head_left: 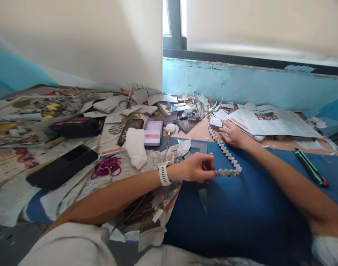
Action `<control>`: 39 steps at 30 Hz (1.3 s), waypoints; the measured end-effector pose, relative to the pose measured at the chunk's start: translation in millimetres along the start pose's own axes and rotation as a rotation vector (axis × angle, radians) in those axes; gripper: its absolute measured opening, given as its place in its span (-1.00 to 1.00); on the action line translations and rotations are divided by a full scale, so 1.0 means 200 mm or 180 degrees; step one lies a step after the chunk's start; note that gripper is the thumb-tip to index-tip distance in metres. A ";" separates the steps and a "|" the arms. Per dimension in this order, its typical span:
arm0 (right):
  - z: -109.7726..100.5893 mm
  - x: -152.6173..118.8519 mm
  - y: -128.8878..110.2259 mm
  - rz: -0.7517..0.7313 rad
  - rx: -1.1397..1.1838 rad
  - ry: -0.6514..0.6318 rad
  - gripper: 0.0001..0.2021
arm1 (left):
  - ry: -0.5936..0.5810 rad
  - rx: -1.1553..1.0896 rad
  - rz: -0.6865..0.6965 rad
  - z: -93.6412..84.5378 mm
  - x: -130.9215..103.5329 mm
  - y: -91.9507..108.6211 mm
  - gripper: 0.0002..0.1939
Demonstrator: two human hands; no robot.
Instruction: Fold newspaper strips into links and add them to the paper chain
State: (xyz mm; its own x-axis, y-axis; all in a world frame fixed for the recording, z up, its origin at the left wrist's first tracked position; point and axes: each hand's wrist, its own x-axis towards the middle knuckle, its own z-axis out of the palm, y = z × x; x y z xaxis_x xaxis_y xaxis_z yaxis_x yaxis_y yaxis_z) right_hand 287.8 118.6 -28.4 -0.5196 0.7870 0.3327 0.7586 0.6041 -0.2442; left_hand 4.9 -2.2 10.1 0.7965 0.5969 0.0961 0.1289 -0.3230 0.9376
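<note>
A long zigzag chain of folded paper [225, 150] curves over the blue mat [241, 218]. Its near end is pinched in the closed fingers of my left hand [200, 167], which wears a white watch on the wrist. Farther back, my right hand [232, 133] has its fingers spread beside the chain, its fingertips by small white paper pieces [215, 121]. Whether those fingertips touch the paper cannot be made out. A clear set square [202, 197] lies on the mat beneath my left hand.
A green and black cutter [310, 168] lies at the right. Newspapers [279, 120] are stacked behind my right arm. At the left are a phone [130, 131], a white tissue [136, 148], purple cord [106, 167], a black case [62, 166] and scattered paper scraps.
</note>
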 end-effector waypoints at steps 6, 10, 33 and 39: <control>-0.02 0.06 0.02 0.0087 0.0340 0.0298 -0.71 | -0.0235 0.1039 0.0980 0.01 -0.03 0.00 -0.72; -0.07 -0.04 -0.04 0.0460 0.0716 0.0940 -0.74 | -0.0049 0.1275 0.1131 0.02 -0.02 -0.04 -0.67; -0.12 -0.37 -0.61 0.1306 0.3782 0.0695 -0.68 | 0.1466 -0.1078 -0.0278 -0.02 0.04 -0.09 -0.31; -0.09 -0.39 -0.59 0.1373 0.3416 0.0633 -0.74 | 0.1795 -0.0894 -0.0195 -0.01 0.04 -0.10 -0.67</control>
State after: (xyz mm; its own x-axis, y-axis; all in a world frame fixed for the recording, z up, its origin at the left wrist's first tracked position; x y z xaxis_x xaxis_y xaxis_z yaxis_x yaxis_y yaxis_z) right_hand 246.0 -16.6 -8.2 -0.1578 0.9763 0.1479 0.0869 0.1629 -0.9828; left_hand 7.2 10.2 -6.3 0.3489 0.9282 0.1291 -0.0566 -0.1166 0.9916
